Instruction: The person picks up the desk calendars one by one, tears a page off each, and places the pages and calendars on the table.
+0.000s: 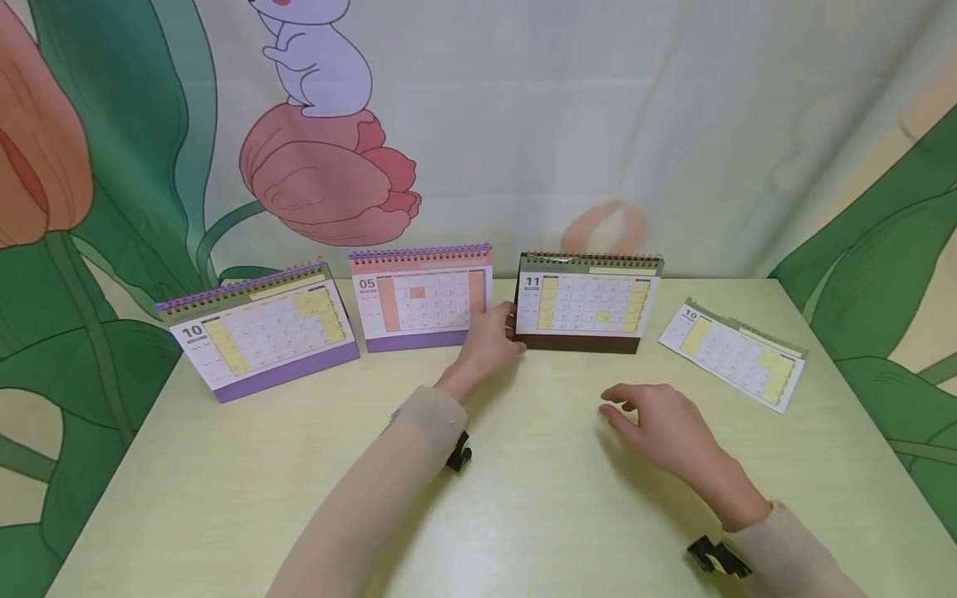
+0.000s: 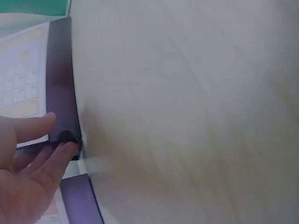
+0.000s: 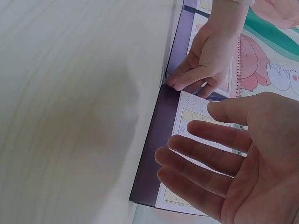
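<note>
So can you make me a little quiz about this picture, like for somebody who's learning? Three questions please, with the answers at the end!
1. True or false: the right hand is holding nothing.

2. Which big number is on the dark-based calendar that the left hand grips?
A) 05
B) 10
C) 11

3. Fill in the gap: the leftmost calendar and the loose calendar pages at the far right both show the big number ___.

Key:
1. True
2. C
3. 10
</note>
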`<state>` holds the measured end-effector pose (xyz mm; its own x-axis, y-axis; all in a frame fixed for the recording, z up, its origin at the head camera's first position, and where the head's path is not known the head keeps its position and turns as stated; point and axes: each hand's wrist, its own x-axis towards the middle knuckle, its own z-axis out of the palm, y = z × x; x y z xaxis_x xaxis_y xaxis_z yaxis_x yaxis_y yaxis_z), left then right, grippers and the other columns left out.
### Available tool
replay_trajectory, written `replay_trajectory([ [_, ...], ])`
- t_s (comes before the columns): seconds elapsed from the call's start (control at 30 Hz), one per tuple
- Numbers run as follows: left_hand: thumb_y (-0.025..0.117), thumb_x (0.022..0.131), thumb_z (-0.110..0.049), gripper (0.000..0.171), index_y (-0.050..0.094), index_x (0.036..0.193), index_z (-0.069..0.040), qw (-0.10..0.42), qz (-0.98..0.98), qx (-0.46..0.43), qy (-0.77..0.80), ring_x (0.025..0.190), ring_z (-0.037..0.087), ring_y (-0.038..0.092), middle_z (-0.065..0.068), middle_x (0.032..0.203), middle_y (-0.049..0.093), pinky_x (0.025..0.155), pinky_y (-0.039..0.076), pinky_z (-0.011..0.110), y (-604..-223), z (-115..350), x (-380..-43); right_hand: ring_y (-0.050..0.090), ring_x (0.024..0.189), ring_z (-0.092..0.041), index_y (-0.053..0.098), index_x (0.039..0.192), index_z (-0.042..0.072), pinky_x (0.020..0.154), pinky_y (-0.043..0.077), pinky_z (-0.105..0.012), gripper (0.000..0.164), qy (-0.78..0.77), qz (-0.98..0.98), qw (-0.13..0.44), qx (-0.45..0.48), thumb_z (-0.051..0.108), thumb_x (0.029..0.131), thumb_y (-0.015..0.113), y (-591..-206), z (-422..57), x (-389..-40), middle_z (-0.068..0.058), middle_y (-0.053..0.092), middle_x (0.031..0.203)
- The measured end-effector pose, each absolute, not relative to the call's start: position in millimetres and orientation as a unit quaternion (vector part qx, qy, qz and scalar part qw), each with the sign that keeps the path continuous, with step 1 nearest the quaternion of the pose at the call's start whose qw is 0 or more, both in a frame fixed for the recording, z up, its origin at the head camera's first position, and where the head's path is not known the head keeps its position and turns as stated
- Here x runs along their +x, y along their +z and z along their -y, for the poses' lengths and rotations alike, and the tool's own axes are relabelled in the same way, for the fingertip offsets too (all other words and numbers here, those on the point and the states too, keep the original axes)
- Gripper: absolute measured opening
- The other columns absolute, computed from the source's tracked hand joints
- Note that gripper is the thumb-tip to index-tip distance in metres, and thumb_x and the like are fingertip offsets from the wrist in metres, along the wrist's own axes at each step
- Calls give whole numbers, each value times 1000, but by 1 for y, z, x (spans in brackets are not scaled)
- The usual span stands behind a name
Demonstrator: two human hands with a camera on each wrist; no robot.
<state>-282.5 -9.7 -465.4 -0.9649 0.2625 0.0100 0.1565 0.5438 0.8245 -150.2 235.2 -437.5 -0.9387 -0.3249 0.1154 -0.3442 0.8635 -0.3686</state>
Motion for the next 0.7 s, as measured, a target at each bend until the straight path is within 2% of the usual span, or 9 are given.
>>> replay_trajectory([
  [0.2,78,88,3,64,48,144,4,89,-869,108,474,111,27,65,17,124,64,95,54,34,-460,15,-275,72,91,-28,78,110,7,76,57,-48,21,200,963,22,178,22,98,71,-439,-232,-152,-6,76,101],
  [0.33,80,87,-2,70,45,148,0,81,-880,115,454,121,32,61,19,132,61,102,50,40,-453,21,-267,72,92,-28,77,110,7,76,57,-48,21,202,963,18,177,22,97,71,-439,-231,-152,-6,76,101],
  [0.4,80,87,-4,67,49,145,0,78,-881,117,452,121,33,61,19,132,61,102,50,41,-450,26,-262,72,92,-28,77,111,7,76,57,-48,21,202,963,17,178,22,98,71,-439,-230,-151,-6,76,102],
  [0.57,79,89,-5,46,60,131,-2,74,-867,121,477,106,27,66,15,117,67,90,55,37,-442,38,-252,72,92,-28,77,111,7,77,57,-48,21,202,963,14,179,22,98,70,-439,-229,-150,-6,76,102],
  [0.7,79,89,-6,41,62,126,-2,54,-868,120,479,102,25,66,14,112,69,87,55,38,-438,49,-248,72,92,-28,77,111,7,77,57,-48,21,203,963,12,178,22,98,70,-439,-228,-150,-6,76,102],
])
